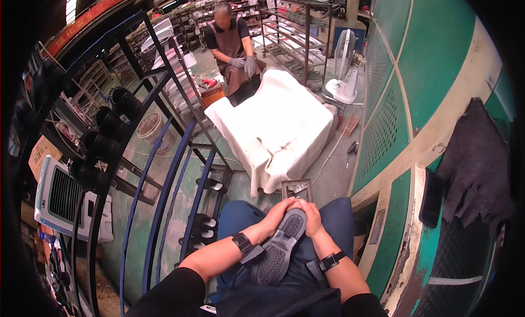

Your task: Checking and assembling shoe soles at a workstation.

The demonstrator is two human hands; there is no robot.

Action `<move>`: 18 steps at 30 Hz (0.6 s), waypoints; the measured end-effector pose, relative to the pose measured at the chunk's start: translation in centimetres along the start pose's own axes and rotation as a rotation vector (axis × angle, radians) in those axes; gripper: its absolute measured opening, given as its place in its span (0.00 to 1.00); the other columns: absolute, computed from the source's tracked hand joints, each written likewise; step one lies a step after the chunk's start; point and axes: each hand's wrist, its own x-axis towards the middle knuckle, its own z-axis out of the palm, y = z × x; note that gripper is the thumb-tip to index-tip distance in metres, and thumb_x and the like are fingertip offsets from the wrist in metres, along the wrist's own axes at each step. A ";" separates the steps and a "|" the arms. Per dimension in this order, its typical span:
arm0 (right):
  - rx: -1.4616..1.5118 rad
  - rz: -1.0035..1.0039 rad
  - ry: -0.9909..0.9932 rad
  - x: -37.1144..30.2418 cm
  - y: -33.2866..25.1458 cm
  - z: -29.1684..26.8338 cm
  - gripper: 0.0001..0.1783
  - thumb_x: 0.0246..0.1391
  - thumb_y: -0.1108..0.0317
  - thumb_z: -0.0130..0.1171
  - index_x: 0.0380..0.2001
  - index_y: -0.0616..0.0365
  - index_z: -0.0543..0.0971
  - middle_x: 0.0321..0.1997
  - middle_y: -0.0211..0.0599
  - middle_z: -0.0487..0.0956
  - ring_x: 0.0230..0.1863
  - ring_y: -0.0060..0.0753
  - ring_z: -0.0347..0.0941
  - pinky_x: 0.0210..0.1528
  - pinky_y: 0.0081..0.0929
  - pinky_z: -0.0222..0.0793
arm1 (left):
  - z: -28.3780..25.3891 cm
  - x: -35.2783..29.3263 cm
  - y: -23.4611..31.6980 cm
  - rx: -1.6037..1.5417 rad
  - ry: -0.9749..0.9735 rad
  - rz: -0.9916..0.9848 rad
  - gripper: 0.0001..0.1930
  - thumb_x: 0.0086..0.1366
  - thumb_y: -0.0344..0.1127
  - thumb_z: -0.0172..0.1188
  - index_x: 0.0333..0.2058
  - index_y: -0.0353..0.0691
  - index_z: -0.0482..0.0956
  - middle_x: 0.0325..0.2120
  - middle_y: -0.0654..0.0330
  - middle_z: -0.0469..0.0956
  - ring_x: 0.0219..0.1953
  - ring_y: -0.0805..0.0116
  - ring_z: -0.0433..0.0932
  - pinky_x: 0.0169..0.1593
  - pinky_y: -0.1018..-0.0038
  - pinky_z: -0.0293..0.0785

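Upper of shoe (280, 250) mostly hidden, fingertips hard to see. Sole's dark grey, rubbery-looking, w/ ridged tread, narrow waist, rounded ends. Shoe's at 6 o'clock over lap (340, 223), sole up; L hand (276, 215) & R hand (313, 218) grip its 12 o'clock end. Creased white cloth (284, 117) beyond, 12 o'clock.

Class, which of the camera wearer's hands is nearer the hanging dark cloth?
Right. The right hand, at the shoe's right side, has the dark cloth off to its right; the left hand, at the shoe's left, is farther away.
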 end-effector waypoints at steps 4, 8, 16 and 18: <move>0.327 0.340 0.136 2.1 0.9 -1.6 0.36 0.64 0.44 0.38 0.32 0.71 0.81 0.34 0.50 0.82 0.35 0.42 0.79 0.45 0.32 0.75 | -2.5 -0.6 -1.6 -0.216 0.185 -0.166 0.26 0.73 0.48 0.44 0.63 0.38 0.65 0.53 0.57 0.74 0.52 0.67 0.75 0.58 0.73 0.69; 0.618 0.519 0.368 3.4 2.1 -1.2 0.38 0.62 0.39 0.38 0.32 0.69 0.80 0.31 0.49 0.82 0.31 0.39 0.80 0.41 0.32 0.78 | -6.1 -6.1 -5.8 -0.750 -0.356 -0.306 0.17 0.74 0.39 0.46 0.57 0.43 0.69 0.53 0.56 0.74 0.51 0.68 0.76 0.52 0.75 0.78; 0.561 0.439 0.488 2.1 3.9 -0.2 0.33 0.62 0.41 0.43 0.33 0.65 0.79 0.31 0.48 0.81 0.29 0.38 0.79 0.36 0.33 0.79 | -1.9 -10.7 -5.7 0.715 -0.109 0.238 0.26 0.63 0.39 0.65 0.57 0.39 0.70 0.55 0.54 0.72 0.58 0.59 0.70 0.62 0.63 0.66; 0.542 0.412 0.497 1.8 3.5 -0.2 0.32 0.62 0.42 0.44 0.33 0.65 0.79 0.30 0.47 0.81 0.29 0.37 0.79 0.36 0.32 0.78 | -1.5 -11.0 -5.0 0.792 -0.135 0.380 0.30 0.61 0.42 0.67 0.59 0.39 0.69 0.54 0.53 0.72 0.57 0.57 0.71 0.63 0.64 0.64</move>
